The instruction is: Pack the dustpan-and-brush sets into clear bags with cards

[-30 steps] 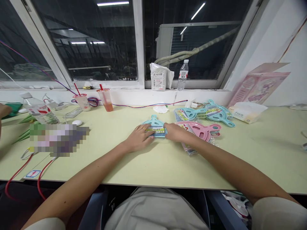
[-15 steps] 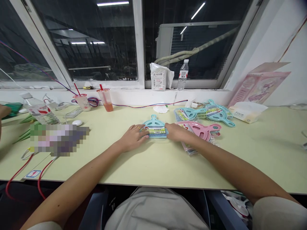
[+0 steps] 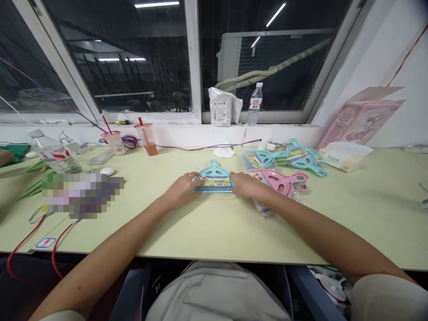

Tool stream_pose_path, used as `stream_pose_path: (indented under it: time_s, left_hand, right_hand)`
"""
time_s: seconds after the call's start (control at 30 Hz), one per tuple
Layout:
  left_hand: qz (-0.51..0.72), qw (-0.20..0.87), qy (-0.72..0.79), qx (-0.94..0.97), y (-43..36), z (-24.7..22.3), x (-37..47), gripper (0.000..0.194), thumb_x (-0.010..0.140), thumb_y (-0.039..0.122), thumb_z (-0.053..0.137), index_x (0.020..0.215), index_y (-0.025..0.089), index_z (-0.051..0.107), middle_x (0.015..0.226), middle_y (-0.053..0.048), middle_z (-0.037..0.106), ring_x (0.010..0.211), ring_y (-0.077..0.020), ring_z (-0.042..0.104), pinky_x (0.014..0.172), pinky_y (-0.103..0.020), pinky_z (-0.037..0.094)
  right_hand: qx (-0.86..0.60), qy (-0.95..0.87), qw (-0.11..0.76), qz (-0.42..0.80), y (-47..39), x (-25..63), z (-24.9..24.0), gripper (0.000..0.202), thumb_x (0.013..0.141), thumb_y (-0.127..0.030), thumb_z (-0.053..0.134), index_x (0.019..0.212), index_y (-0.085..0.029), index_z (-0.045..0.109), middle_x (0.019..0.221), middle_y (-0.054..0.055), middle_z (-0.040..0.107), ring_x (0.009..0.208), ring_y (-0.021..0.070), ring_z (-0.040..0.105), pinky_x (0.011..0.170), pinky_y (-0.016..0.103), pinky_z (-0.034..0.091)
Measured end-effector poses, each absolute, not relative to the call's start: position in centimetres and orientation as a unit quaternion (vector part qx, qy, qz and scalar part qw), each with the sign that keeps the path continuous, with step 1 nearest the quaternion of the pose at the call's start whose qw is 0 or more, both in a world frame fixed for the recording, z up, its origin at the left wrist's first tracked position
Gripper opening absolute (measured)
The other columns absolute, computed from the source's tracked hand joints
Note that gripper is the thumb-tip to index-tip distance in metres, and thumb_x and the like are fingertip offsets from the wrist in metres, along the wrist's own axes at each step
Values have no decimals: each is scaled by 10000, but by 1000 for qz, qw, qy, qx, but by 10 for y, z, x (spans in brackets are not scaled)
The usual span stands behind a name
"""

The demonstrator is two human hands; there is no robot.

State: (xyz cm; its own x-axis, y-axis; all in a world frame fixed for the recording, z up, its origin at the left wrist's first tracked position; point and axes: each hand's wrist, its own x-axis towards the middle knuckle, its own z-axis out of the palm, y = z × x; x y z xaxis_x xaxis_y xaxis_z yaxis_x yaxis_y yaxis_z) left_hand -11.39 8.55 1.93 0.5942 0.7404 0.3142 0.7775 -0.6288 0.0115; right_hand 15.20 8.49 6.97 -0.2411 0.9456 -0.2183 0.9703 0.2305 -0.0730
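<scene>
A turquoise mini dustpan and brush set [image 3: 214, 182] lies on the table in front of me, handle pointing away, bristles along the near edge. A printed paper label crosses its middle. My left hand [image 3: 182, 189] grips its left edge, the thumb over the end of the label. On the opposite edge my right hand [image 3: 245, 185] has its fingers closed around the corner; the fingertips are partly hidden. Just right of that hand lie pink dustpan sets [image 3: 281, 180] in clear wrapping, partly covered by my forearm. Behind them are several turquoise dustpan sets [image 3: 267, 157].
At the back right stand a tissue pack [image 3: 346, 156] and a pink box [image 3: 364, 122]. Two drink cups [image 3: 146, 139] with red straws and a large water bottle [image 3: 55, 151] stand at left. Another person's hand [image 3: 6, 156] shows at the far left edge.
My left fingers have shifted from lying across the label to gripping the set's left edge, uncovering more bristles. My right hand stays in place. The other person's hand at far left has lowered slightly.
</scene>
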Motion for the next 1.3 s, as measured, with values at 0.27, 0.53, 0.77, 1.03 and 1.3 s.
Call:
stream_pose_path:
  time_s: [0.27, 0.53, 0.77, 1.03, 1.3]
  left_hand:
    - [-65, 118, -506, -852, 87, 17, -99, 284, 944, 334, 553, 1193, 222, 632, 1245, -111, 642, 953, -265, 673, 760, -367, 532]
    - [-37, 164, -517, -839, 85, 16, -93, 271, 963, 325, 532, 1160, 163, 622, 1156, -144, 672, 961, -281, 677, 718, -358, 508]
    - [-54, 161, -494, -853, 84, 18, -97, 220, 986, 264, 461, 1081, 183, 642, 1086, -128, 688, 966, -266, 650, 687, -352, 503]
    - [-132, -26, -323, -937, 63, 39, -117, 209, 888, 344, 660, 1068, 237, 659, 1224, -96, 637, 1186, -270, 564, 1007, -402, 476]
    - [-113, -31, -311, -943, 61, 37, -118, 100, 904, 275, 621, 891, 241, 714, 1274, -77, 669, 1122, -242, 645, 1007, -377, 490]
  right_hand:
    - [605, 788, 66, -97, 84, 149, 68, 373, 873, -140, 572, 1246, -147, 548, 1174, 189, 656, 995, 302, 667, 624, 297, 408]
    - [595, 796, 64, -96, 82, 149, 69, 421, 871, -153, 567, 1290, -136, 535, 1184, 199, 651, 990, 304, 667, 588, 294, 385]
    - [583, 799, 75, -126, 74, 148, 78, 526, 858, -163, 601, 1377, -178, 520, 1309, 190, 616, 1036, 293, 664, 622, 292, 419]
    - [524, 844, 104, -58, 61, 157, 73, 293, 864, -200, 623, 1151, -148, 605, 1121, 185, 626, 985, 305, 633, 703, 333, 454]
    - [376, 922, 72, 46, 43, 162, 55, 182, 909, -92, 511, 887, -132, 687, 1110, 193, 603, 1078, 306, 566, 871, 386, 442]
